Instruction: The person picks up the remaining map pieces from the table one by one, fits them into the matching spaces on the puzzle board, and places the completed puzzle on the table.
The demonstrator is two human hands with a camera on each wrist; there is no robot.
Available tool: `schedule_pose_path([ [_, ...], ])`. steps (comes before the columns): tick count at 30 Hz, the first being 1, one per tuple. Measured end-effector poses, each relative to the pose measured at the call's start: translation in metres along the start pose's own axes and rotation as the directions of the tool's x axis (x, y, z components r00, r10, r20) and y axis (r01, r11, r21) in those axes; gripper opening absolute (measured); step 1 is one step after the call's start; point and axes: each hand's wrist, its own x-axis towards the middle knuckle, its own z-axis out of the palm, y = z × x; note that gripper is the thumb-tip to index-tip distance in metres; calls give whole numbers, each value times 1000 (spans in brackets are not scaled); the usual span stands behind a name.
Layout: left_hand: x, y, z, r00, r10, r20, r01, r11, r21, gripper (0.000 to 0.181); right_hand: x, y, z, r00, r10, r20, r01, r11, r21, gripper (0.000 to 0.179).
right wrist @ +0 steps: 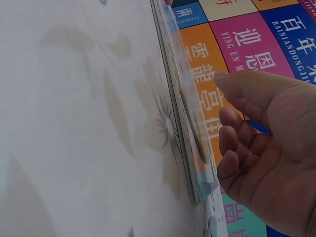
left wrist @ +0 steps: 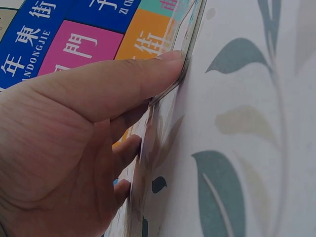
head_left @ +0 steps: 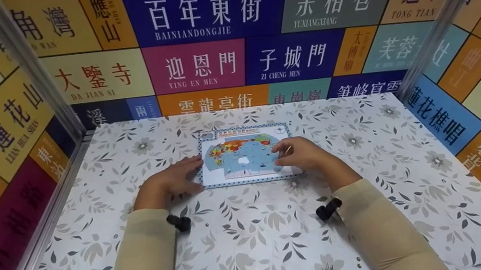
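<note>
A world map jigsaw puzzle [head_left: 246, 180] with a dotted blue border lies flat on the table, its coloured land at the upper left and blue sea across the middle. My left hand [head_left: 179, 177] rests at its left side, fingers spread along the edge. In the left wrist view the thumb [left wrist: 170, 61] presses on the board's near corner. My right hand [head_left: 300, 153] hovers over the right part of the map, fingers loosely curled. The right wrist view shows nothing between its thumb [right wrist: 237, 84] and fingers. There, a thin curved edge [right wrist: 195, 133] stands slightly up from the board.
The table [head_left: 255, 252] wears a white cover printed with grey leaves and flowers. Panels with large Chinese characters [head_left: 207, 10] wall in the back and both sides, with metal posts [head_left: 57, 98] at the corners. Each wrist carries a small black camera mount [head_left: 180, 223].
</note>
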Motion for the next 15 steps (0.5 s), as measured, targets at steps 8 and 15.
schedule_pose_path([
  [8, 0, -1, -1, 1000, 25, 5, -25, 999, 31, 88, -10, 21, -26, 992, 105, -71, -107, 994, -20, 43],
  [15, 2, -4, -2, 1000, 11, 6, -11, 1000, 27, 88, -21, 37, -40, 989, 119, -94, -121, 992, -23, 44],
])
